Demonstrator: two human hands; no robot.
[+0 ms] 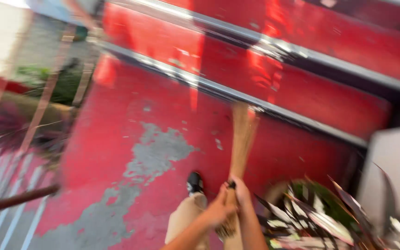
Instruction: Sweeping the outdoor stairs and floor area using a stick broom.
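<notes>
Both hands, left hand [218,210] and right hand [240,192], clasped round straw broom [242,139], potted plant [320,217] beside, red steps [274,78] ahead

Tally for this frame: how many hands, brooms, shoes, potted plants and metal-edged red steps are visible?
Hands: 2, left hand and right hand, both gripping the broom
Straw broom: 1
Black shoe: 1
Potted plant with striped leaves: 1
Metal-edged red steps: 2 clearly seen; the top of the frame is too blurred to count more
Total: 7
</notes>
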